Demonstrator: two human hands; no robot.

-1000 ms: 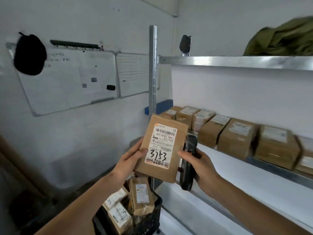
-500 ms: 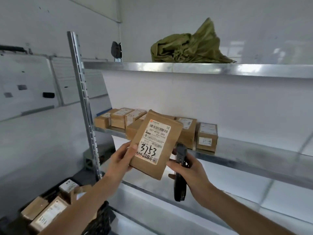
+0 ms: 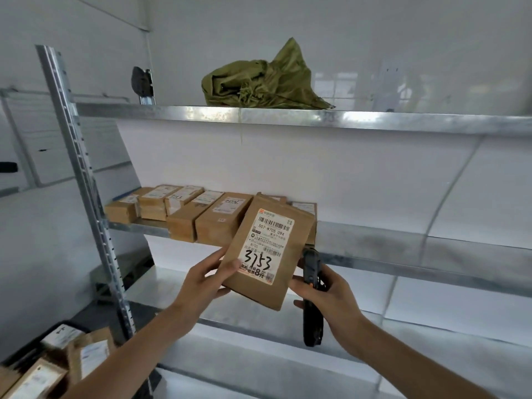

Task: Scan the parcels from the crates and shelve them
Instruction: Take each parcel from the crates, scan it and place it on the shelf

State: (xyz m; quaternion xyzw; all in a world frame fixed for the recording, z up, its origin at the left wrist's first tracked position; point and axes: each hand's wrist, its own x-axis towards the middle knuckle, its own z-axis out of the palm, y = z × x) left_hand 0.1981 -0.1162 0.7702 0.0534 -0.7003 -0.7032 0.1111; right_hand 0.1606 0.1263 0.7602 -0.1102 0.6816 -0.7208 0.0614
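Parcel 3753 (image 3: pixel 266 251) pinched in left hand (image 3: pixel 205 283), long axis tilted up toward shelf row (image 3: pixel 184 213) just behind; right hand (image 3: pixel 328 295) gripping scanner (image 3: pixel 312 300).

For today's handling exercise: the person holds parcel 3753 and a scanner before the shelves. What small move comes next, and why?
Probably set the parcel, pinched in the left hand, onto the middle shelf at the right end of the row of boxes; bare shelf lies there, and the right hand holds the scanner.

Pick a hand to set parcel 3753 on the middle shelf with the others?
Left. The left hand already grips the parcel just below the shelved row; the right hand is occupied holding the scanner.
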